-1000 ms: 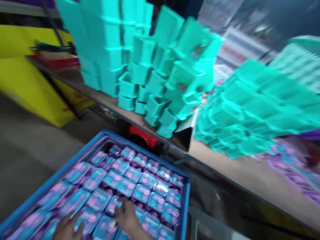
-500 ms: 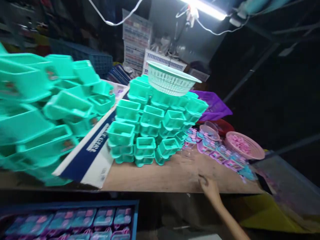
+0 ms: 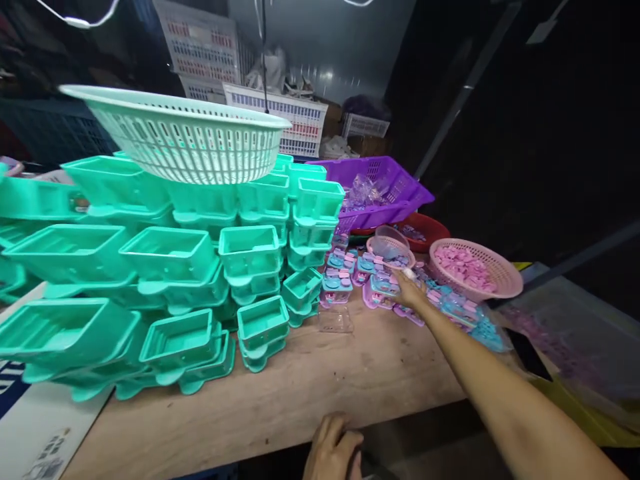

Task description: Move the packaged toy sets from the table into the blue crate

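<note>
My right hand (image 3: 411, 292) reaches across the wooden table to the row of small pink and blue boxes (image 3: 383, 288); its fingers touch or hover at one, and what they hold, if anything, is too small to tell. At the table's front edge is my left hand (image 3: 334, 448), fingers curled, with its inner side hidden. A clear plastic piece (image 3: 336, 320) lies on the wood beside the boxes. Stacked turquoise bins (image 3: 257, 253) stand on the left, with a pale green basket (image 3: 190, 137) on top.
Behind the boxes are a purple crate (image 3: 380, 193) of clear plastic pieces, a red basin (image 3: 430, 230) and a pink basket (image 3: 477, 270) of pink parts. A dark flat object (image 3: 527, 353) lies at the right edge. White crates (image 3: 300, 127) stand at the back.
The view has swung right and closer to the table. My right hand has moved from the front edge up to the small boxes. My left hand has come into view.
</note>
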Motion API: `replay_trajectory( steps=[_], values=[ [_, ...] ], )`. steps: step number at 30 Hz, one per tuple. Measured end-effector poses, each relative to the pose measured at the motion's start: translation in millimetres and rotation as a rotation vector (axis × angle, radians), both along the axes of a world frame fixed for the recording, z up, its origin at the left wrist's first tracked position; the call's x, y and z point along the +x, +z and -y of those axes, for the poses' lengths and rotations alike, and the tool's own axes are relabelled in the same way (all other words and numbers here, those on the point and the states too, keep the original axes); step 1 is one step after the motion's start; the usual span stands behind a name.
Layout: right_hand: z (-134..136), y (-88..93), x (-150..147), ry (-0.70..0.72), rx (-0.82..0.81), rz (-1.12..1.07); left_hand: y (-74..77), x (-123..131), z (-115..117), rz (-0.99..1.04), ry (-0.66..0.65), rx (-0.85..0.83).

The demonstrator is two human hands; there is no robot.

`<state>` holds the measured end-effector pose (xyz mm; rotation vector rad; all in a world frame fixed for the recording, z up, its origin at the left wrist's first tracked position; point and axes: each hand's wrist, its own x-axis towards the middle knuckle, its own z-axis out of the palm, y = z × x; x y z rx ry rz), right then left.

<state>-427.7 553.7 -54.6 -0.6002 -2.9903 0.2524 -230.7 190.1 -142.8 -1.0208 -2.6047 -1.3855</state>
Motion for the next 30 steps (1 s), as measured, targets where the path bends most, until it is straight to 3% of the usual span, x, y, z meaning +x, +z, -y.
replay_trajectory(
  steps=[5, 10, 12, 14, 18, 22, 26, 30],
  values=[
    [-1, -1.6, 40, 0.229, -0.047, 0.088, 24.2, -20, -22, 0.131, -0.148, 0.047],
    [-1, 8.2, 91, 0.436, -0.141, 0.134, 42.9, -42, -41, 0.195, -0.111, 0.077],
    [-19, 15.3, 89, 0.37, -0.131, 0.085, 52.0, -55, -56, 0.227, -0.066, 0.065],
    [-43, 20.5, 79, 0.214, -0.088, 0.033, 61.2, -71, -73, 0.284, -0.062, 0.024],
    [-72, 15.2, 62, -0.066, -0.038, 0.037, 73.5, -99, -105, 0.404, -0.114, -0.053],
    [-56, -3.8, 77, -0.224, -0.062, 0.084, 76.5, -105, -112, 0.462, -0.038, -0.054],
    [-28, -21.7, 120, -0.341, -0.136, 0.126, 76.0, -87, -98, 0.534, 0.101, -0.06],
    [9, -41.4, 169, -0.281, -0.28, 0.079, 79.3, -64, -76, 0.63, 0.274, -0.056]
  ],
)
